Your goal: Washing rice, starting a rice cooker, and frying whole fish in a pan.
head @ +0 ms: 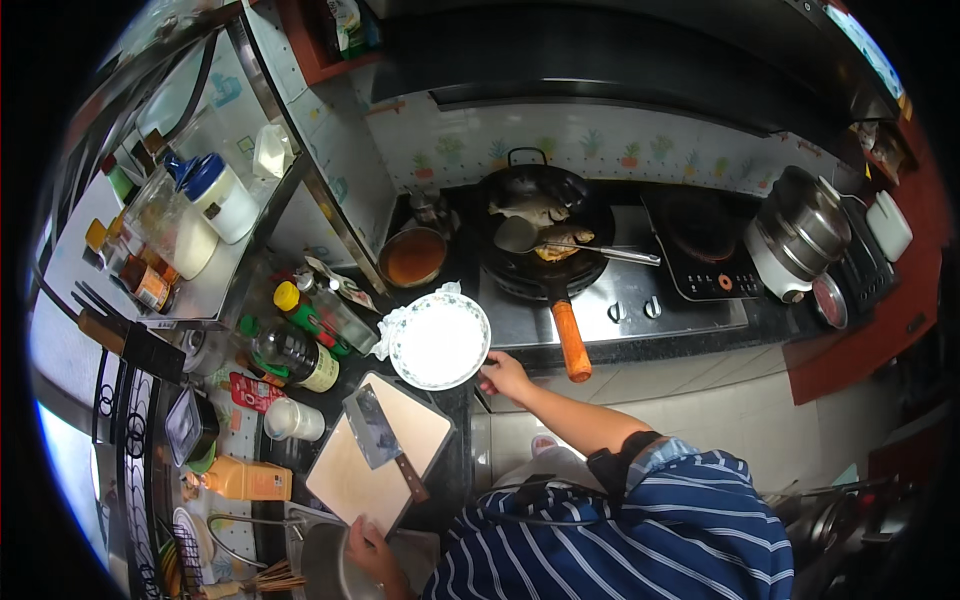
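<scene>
My right hand [506,376] is beside the right rim of a white patterned bowl [439,341], fingers partly curled. Whether it touches the bowl is unclear. White crumpled material shows behind the bowl's left rim. My left hand [370,553] is at the near edge of a pale cutting board [337,472], over the sink area; its grip is unclear. A cleaver [375,427] with a wooden handle lies across the board. Farther off, a black wok [506,266] with an orange-brown handle holds fish [566,244], and a spatula [517,235] rests in it.
Several bottles [319,367] and a white-lidded jar [295,418] line the left counter below a metal shelf [225,300]. A bowl of brown liquid [412,256] is left of the wok. An induction cooker [705,244] and a steel steamer pot [802,217] stand on the right.
</scene>
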The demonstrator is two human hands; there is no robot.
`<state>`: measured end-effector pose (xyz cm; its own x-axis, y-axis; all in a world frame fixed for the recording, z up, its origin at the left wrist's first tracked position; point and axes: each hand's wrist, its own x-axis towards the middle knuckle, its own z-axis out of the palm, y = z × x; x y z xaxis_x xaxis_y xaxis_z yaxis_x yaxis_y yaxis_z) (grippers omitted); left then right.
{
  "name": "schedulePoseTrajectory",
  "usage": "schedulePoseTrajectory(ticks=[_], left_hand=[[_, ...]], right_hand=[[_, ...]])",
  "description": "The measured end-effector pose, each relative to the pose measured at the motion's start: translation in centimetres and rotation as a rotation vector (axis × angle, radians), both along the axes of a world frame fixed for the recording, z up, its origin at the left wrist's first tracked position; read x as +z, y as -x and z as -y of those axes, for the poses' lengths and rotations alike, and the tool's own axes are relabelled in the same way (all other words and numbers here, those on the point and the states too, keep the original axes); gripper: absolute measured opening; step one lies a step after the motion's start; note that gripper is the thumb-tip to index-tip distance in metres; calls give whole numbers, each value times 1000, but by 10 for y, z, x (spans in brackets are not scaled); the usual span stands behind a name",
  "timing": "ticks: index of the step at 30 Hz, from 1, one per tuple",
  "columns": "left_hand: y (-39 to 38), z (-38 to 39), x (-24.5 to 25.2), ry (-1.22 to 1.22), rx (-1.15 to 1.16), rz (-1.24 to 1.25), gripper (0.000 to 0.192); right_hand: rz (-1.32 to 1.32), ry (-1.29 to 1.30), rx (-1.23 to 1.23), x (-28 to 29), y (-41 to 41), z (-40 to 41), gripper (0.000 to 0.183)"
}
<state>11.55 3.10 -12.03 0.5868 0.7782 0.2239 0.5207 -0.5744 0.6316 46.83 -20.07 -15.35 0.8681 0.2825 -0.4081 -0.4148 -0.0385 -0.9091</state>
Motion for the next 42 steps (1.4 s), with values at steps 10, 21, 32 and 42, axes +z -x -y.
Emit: schedulePoseTrajectory(ticks=[10, 21, 32, 42], left_hand=[[-31, 44, -3, 127, -233, 255, 21], [-30, 147, -35, 1204, -415, 4, 28], [-79, 247, -4, 1553, -60, 21, 47], [-210, 269, 76, 1506, -315, 257, 56]], right_hand=[[-307, 48, 921, 93, 65, 232, 46], [457, 482, 151, 250, -61, 315, 40], [394, 931, 450, 179, -152, 279, 68], [471, 807, 504, 195, -193, 287, 39]])
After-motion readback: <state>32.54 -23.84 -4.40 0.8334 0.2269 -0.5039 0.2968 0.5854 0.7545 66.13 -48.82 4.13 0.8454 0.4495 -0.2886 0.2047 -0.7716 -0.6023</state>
